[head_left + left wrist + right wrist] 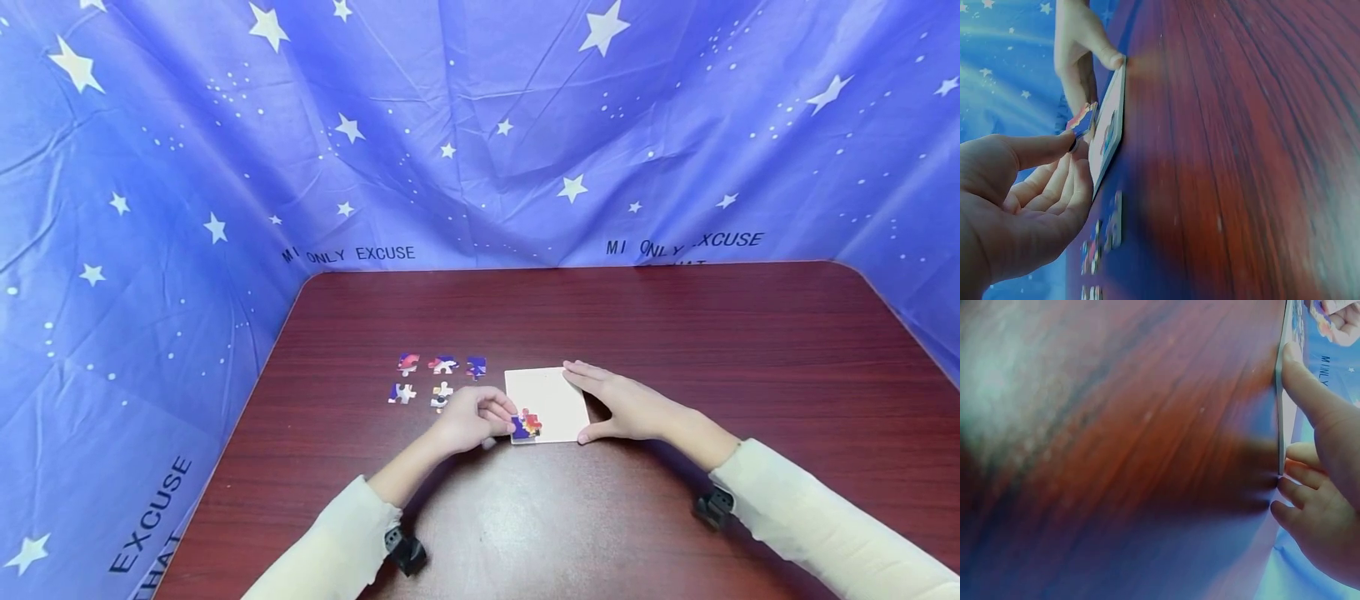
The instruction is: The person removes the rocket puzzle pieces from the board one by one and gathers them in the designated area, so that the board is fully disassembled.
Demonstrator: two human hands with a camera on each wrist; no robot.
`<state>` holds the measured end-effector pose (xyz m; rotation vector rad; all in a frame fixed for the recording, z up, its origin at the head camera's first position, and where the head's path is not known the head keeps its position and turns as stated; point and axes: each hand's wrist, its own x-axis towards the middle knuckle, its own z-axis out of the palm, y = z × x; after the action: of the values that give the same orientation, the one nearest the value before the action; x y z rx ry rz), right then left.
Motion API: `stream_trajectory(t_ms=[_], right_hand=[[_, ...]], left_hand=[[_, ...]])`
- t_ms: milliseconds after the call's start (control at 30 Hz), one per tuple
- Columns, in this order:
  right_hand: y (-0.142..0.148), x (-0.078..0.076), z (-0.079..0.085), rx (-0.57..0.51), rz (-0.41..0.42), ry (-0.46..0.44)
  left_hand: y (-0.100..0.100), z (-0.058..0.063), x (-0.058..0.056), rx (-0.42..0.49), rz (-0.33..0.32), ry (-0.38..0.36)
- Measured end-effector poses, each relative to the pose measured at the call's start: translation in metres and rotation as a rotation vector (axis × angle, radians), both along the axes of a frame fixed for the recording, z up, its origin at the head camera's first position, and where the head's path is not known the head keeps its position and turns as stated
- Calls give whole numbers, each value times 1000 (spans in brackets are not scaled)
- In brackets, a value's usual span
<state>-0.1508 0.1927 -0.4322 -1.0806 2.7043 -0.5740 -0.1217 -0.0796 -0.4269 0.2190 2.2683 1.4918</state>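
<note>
A jigsaw puzzle piece in red, yellow and purple is pinched between the thumb and fingers of my left hand. The left wrist view shows it tilted, a little above a pale square board. Another piece lies on the board; from the head view the two overlap near the board's front left corner. My right hand spans the board's right side, thumb at the near corner and fingers at the far one, its fingers spread and touching the edges.
Several loose puzzle pieces lie in two rows on the dark red wooden table, left of the board. My left hand partly covers the nearest ones. A blue star-patterned cloth hangs behind and beside the table.
</note>
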Motion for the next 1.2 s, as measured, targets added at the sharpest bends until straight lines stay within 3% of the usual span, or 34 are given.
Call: stream_trajectory(t_ms=[267,667,1000,1200], right_hand=[[-1,3,0,28,-16,1],[2,6,2,24,-31,21],[2,6,0,28,-42,37],[2,5,-1,31,-40,42]], left_hand=[[-36,9,5,-48,53,68],[-87,13,5,-98,143,30],[-102,5,6,-242,139,45],[-99,2,6,-346,143,113]])
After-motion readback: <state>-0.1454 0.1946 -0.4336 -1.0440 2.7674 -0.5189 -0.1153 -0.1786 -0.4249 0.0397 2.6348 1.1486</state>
